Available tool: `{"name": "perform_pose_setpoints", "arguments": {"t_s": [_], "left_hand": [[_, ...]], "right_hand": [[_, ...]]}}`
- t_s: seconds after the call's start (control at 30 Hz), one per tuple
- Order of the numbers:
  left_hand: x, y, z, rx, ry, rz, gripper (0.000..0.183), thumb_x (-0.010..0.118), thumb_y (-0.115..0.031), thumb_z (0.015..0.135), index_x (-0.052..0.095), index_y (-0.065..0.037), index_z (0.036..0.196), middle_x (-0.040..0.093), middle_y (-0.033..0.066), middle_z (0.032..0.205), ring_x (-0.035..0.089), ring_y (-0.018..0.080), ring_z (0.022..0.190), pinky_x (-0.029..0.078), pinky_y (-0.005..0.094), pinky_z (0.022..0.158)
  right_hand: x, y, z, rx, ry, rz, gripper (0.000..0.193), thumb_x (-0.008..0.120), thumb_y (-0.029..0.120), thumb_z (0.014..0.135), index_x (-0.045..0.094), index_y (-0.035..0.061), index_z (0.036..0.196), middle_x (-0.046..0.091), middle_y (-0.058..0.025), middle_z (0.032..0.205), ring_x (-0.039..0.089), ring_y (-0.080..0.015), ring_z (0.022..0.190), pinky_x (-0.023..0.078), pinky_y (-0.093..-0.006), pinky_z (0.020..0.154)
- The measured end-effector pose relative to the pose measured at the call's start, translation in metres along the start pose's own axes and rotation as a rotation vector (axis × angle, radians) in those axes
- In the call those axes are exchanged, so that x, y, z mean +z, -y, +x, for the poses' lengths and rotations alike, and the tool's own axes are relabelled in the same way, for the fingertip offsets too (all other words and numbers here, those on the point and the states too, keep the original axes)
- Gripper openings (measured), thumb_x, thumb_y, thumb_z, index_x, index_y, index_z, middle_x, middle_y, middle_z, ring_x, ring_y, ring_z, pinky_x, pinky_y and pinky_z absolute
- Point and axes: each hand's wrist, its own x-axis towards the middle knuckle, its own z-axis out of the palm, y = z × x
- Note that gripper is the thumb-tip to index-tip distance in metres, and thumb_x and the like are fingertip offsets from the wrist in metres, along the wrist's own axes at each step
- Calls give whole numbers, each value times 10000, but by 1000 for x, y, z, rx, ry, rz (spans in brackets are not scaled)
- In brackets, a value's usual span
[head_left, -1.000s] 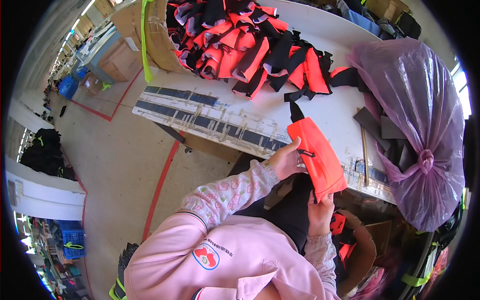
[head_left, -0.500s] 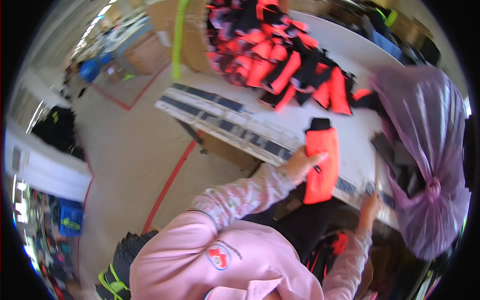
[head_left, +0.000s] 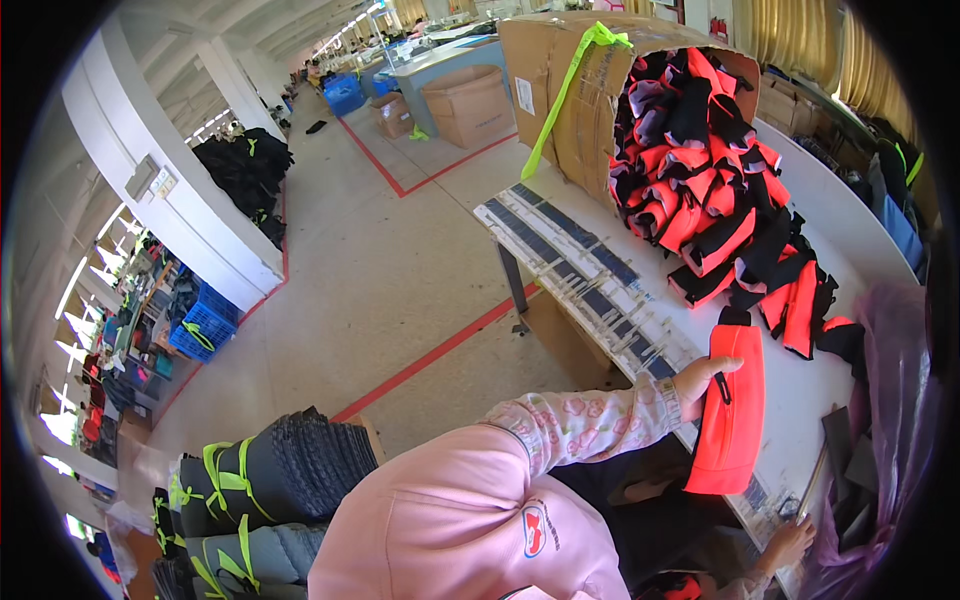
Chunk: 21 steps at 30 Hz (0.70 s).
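Holding a long, flat, bright orange-red fabric piece with a black end and black zip (head_left: 735,430) over the edge of the white table (head_left: 800,400), the left hand (head_left: 698,386) pinches its side between thumb and fingers. The right hand (head_left: 790,543) is near a thin wooden strip (head_left: 816,480); whether its fingers grip anything, I cannot tell. One piece is in hand; many similar orange-and-black pieces (head_left: 700,190) lie heaped at the mouth of a brown cardboard box (head_left: 590,135), their stage of completion unclear.

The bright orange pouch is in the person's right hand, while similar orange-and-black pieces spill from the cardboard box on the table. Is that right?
Not quite: the head view shows the bright orange pouch in the person's left hand, not the right. The orange-and-black pieces do spill from the cardboard box on the table.
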Motion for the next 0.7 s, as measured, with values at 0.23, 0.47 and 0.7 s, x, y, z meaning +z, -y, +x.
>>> {"name": "perform_pose_setpoints", "arguments": {"t_s": [0.23, 0.47, 0.7], "left_hand": [[4, 5, 2, -27, -21, -2, 345, 651, -285, 777, 550, -57, 1015, 632, 61, 929, 620, 186, 846, 504, 358, 782], [-33, -20, 19, 220, -99, -51, 257, 598, -212, 803, 554, -62, 1006, 634, 82, 921, 624, 214, 812, 516, 378, 750], [-49, -39, 41, 238, -105, -49, 292, 581, -232, 808, 544, -37, 1022, 628, 101, 963, 613, 247, 863, 488, 394, 805]], "right_hand": [[45, -43, 8, -40, 229, -27, 237, 467, 138, 841, 534, 25, 1039, 550, -132, 1034, 536, -324, 948, 462, -406, 751], [-5, -12, -38, -24, 170, 551, 172, 408, 83, 876, 543, -11, 924, 559, -149, 756, 544, -306, 686, 434, -372, 626], [-68, 11, -140, 26, 472, 1167, 242, 514, 159, 892, 555, -18, 732, 444, 25, 578, 380, -41, 571, 313, -219, 501]]}}
